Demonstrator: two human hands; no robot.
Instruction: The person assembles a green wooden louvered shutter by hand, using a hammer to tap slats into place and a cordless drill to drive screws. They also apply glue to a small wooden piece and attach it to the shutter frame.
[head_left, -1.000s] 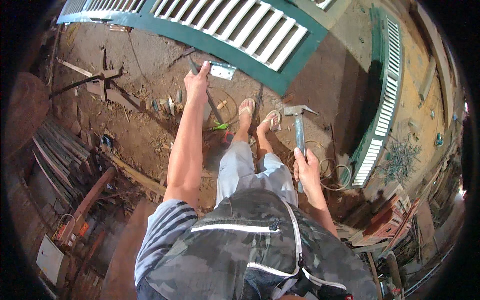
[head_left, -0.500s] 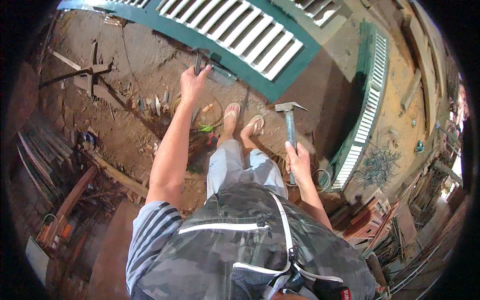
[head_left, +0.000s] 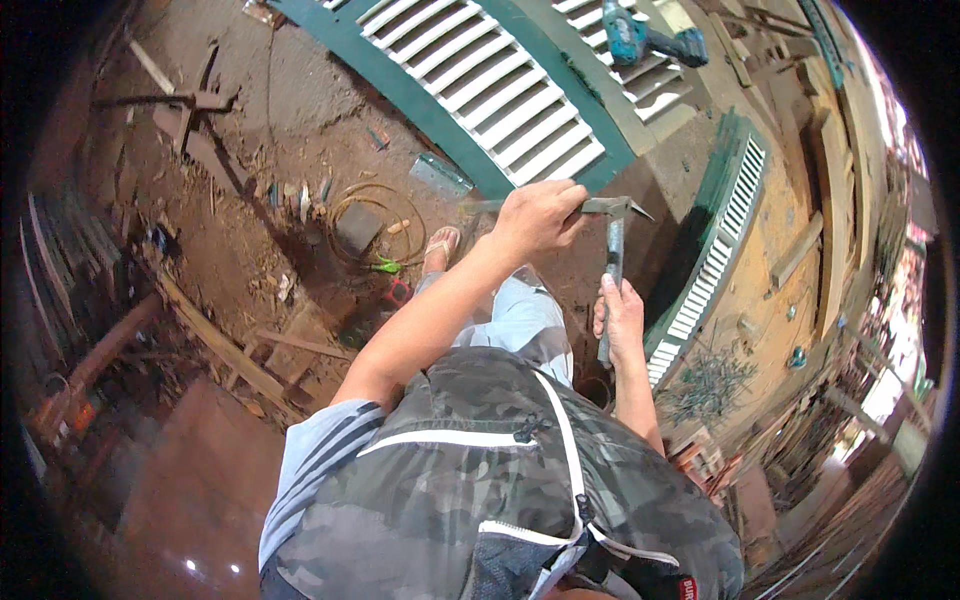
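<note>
My right hand [head_left: 622, 318] is closed around the handle of a claw hammer [head_left: 615, 252], which stands head up with its claw to the right. My left hand [head_left: 543, 216] is closed just left of the hammer's head. A slim metal tool [head_left: 484, 207] sticks out from the left side of this fist; its kind cannot be made out. Whether the fist touches the hammer's head is unclear. Beyond both hands lies a green louvred shutter [head_left: 490, 85] with white slats.
A teal cordless drill [head_left: 640, 42] rests on another shutter at the top. A curved green shutter [head_left: 715, 240] stands on edge at right, near a pile of nails [head_left: 708, 388]. Left are a coiled hose [head_left: 345, 215], a metal cross-shaped stand [head_left: 190, 105] and wood scraps. Planks [head_left: 832, 200] lie far right.
My left hand has come right and nearer, carrying its tool from over the shutter's edge to beside the hammer's head. The right hand has shifted slightly right. The drill has come into view.
</note>
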